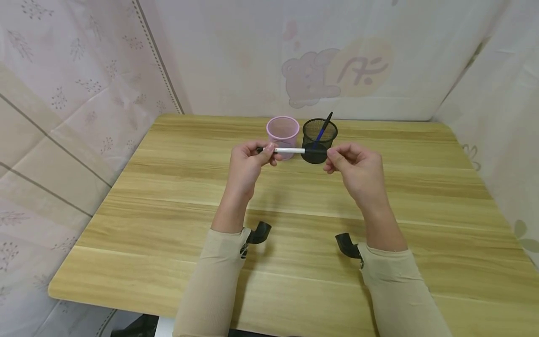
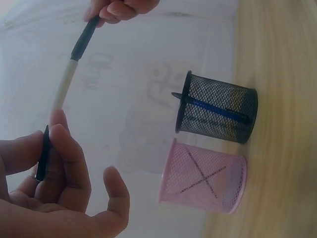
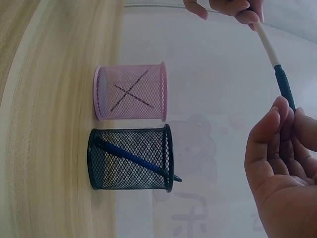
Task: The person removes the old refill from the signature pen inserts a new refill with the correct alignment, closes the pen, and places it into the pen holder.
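Observation:
A white pen with black ends (image 1: 290, 150) is stretched level between both hands, above the table. At its left end, my left hand (image 1: 248, 164) pinches the barrel between thumb and fingers. My right hand (image 1: 358, 171) pinches the black tip at the other end. Just beyond the pen stands a pink mesh pen holder (image 3: 131, 92), which has a dark X on its side. Beside it on the right is a black mesh pen holder (image 2: 218, 107); a blue pen with a black end (image 1: 324, 127) leans inside, poking above the rim.
Both holders stand near the back edge of the wood-grain table (image 1: 168, 196). Pale patterned curtains (image 1: 236, 56) hang behind and at the sides. A black curved piece (image 1: 259, 232) sticks out from the left sleeve, another (image 1: 347, 245) from the right.

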### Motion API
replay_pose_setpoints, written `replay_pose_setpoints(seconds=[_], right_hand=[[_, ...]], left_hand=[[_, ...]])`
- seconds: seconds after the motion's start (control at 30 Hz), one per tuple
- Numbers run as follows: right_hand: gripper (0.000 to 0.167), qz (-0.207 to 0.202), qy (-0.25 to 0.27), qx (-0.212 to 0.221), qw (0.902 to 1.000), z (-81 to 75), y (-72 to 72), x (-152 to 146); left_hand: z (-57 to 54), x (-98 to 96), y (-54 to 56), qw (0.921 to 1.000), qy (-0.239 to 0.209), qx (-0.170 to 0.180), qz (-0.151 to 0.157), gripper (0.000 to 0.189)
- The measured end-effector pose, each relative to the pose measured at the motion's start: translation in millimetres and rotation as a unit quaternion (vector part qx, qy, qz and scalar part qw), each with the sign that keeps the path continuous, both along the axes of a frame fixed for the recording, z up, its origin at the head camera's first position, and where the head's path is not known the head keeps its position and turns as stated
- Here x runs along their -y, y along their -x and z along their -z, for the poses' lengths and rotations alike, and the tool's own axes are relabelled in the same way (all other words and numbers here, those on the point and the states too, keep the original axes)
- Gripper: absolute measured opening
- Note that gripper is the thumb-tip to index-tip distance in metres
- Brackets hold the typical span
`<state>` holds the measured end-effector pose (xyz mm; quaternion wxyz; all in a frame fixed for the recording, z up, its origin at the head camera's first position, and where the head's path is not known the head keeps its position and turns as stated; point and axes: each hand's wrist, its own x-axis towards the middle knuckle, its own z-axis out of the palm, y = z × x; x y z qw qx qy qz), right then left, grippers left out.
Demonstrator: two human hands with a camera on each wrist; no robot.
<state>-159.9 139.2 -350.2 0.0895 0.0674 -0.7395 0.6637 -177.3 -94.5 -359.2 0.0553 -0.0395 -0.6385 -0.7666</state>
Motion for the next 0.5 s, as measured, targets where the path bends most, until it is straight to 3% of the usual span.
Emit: replay_pose_setpoints(seconds=[0.2,0.5], right_hand=[[0.005,-0.003,-0.018,-0.012,0.9998,-0.5,-1.5,-2.3],[0.011,0.014,-0.042,-0.019,0.9988,0.1,-2.6,-2.7]], left_hand=[[0.5,-1.3,0.0,1.0,-0.001,-0.002,-0.001,0.015],[0.1,-2.3,-0.9,1.0,0.0,0.0,-0.001,0.015]])
